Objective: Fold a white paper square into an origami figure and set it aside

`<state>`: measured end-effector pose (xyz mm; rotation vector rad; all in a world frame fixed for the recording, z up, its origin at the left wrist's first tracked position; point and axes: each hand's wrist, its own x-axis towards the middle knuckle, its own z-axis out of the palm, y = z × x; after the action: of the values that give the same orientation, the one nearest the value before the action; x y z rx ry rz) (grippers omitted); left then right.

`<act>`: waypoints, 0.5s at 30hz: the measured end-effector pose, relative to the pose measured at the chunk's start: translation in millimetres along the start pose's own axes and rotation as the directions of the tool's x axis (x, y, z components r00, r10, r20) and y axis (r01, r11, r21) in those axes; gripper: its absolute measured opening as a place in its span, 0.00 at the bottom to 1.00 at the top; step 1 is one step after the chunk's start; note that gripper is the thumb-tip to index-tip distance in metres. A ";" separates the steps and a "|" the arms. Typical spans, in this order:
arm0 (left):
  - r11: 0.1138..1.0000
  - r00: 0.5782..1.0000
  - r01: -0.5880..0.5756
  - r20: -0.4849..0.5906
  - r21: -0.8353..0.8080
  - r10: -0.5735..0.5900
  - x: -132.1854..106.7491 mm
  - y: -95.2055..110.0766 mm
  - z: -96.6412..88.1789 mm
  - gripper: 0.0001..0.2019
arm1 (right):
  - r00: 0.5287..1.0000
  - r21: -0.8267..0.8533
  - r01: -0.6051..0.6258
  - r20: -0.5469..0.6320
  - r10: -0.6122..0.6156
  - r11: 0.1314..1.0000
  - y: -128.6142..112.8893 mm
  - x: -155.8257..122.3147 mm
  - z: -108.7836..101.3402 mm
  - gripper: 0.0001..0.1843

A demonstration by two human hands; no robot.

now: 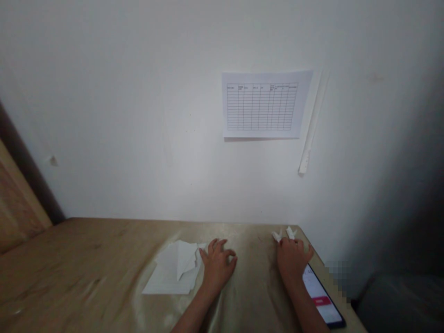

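Observation:
My left hand (pixel 218 263) is held over the table with its fingers spread and slightly bent, and nothing is in it. Just left of it lie white sheets of paper (pixel 166 282), one with a fold down the middle and uneven, torn-looking edges. Near the table's far right corner, my right hand (pixel 293 259) has its fingers curled down on a small white paper scrap (pixel 290 232). A second crumpled paper scrap (pixel 276 236) shows at its left fingertips. The undersides of the right fingers are hidden.
A phone (pixel 322 300) with its screen lit lies under my right forearm along the table's right edge. Behind the brown, wrinkled table covering (pixel 104 259) stands a white wall with a printed table sheet (pixel 262 106). A wooden panel (pixel 17 199) is at the left.

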<state>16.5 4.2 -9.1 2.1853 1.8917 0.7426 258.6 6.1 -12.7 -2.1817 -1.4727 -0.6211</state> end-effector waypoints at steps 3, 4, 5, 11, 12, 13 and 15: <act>1.000 1.000 -0.009 0.002 0.008 0.009 0.3 -1.1 0.7 0.08 | 1.000 -0.024 -0.015 -0.007 0.015 1.000 3.7 2.9 3.7 0.15; 1.000 1.000 -0.011 0.003 0.012 0.011 0.3 -1.2 0.9 0.08 | 1.000 -0.031 -0.021 -0.007 0.020 0.999 4.5 3.5 4.6 0.15; 1.000 1.000 -0.011 0.004 0.015 0.011 0.3 -1.3 1.1 0.08 | 1.000 -0.039 -0.024 -0.009 0.023 0.999 5.0 3.9 5.3 0.15; 1.000 1.000 0.006 0.010 0.007 -0.006 0.6 -0.7 1.2 0.08 | 1.000 -0.056 -0.004 0.006 0.004 0.998 5.7 3.1 7.8 0.15; 1.000 1.000 0.003 0.009 0.004 -0.003 0.6 -0.8 1.3 0.08 | 1.000 -0.055 0.002 0.016 -0.001 0.998 5.9 2.7 8.7 0.15; 1.000 1.000 -0.003 0.006 0.001 0.003 0.6 -0.9 1.6 0.08 | 1.000 -0.055 0.006 0.029 -0.005 0.998 6.2 2.4 9.7 0.16; 1.000 1.000 -0.008 -0.003 -0.003 0.008 0.5 -0.9 2.1 0.08 | 0.998 -0.049 0.012 0.055 -0.009 0.999 6.7 1.9 11.6 0.17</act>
<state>16.8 5.3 -11.2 2.1927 1.8832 0.7504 266.9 11.9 -21.6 -2.2468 -1.5123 -0.6125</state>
